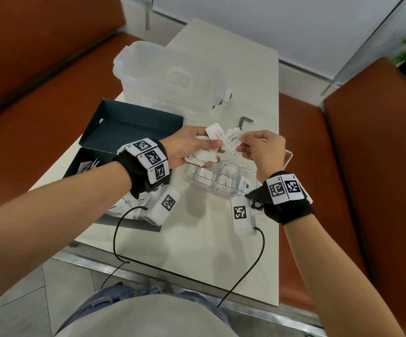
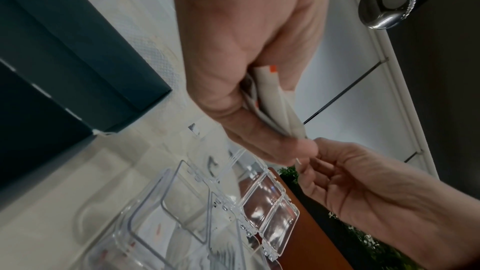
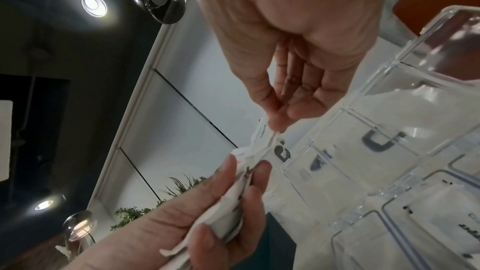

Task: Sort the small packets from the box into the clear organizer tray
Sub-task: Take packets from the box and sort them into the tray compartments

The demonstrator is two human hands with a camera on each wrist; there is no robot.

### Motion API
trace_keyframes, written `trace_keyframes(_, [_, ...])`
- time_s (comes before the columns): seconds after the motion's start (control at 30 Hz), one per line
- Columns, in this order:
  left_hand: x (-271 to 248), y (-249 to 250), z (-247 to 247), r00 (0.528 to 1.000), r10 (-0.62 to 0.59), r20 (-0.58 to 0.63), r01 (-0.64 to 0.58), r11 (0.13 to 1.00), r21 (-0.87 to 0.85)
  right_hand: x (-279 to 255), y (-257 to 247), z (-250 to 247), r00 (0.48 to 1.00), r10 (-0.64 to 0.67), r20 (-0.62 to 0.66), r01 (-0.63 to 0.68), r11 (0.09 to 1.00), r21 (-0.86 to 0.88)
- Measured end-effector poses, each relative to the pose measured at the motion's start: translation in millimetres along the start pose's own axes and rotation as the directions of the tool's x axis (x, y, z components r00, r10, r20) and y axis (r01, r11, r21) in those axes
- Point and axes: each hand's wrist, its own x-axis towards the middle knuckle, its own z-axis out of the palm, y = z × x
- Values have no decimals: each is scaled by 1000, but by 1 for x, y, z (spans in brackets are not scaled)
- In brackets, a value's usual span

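White packets (image 1: 205, 154) with red or black print, dark teal box (image 1: 134, 122), cream table (image 1: 197, 239), rust-brown seats (image 1: 367, 190).

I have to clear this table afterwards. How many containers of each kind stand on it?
Dark box: 1
Clear organizer tray: 1
Translucent lidded tub: 1
Total: 3 containers
The packets are too bunched up to count.

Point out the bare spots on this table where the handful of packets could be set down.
Bare table lies between the clear organizer tray and the near edge, and beyond the big lidded container. It is crowded around the dark box, both hands and the tray.
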Motion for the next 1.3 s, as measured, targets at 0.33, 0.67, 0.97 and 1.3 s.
trace_keyframes(0.33, [-2, 3, -5, 996, 5, -91, 1, 998, 66, 6, -13, -12, 987, 0, 164, -22, 991, 131])
trace_keyframes(0.67, [-4, 6, -2, 998, 25, -55, -19, 995, 103, 5, -11, 1, 960, 52, 275, -78, 993, 84])
trace_keyframes(0.97, [-8, 10, -8, 996, 13, -90, -4, 994, 106, 19, -3, -3, 990, 2, 142, 19, 989, -148])
trace_keyframes(1.3, [-10, 11, -11, 991, -13, -131, 23, 997, 80, 22, 60, -5, 968, -165, 187, 244, 780, -576])
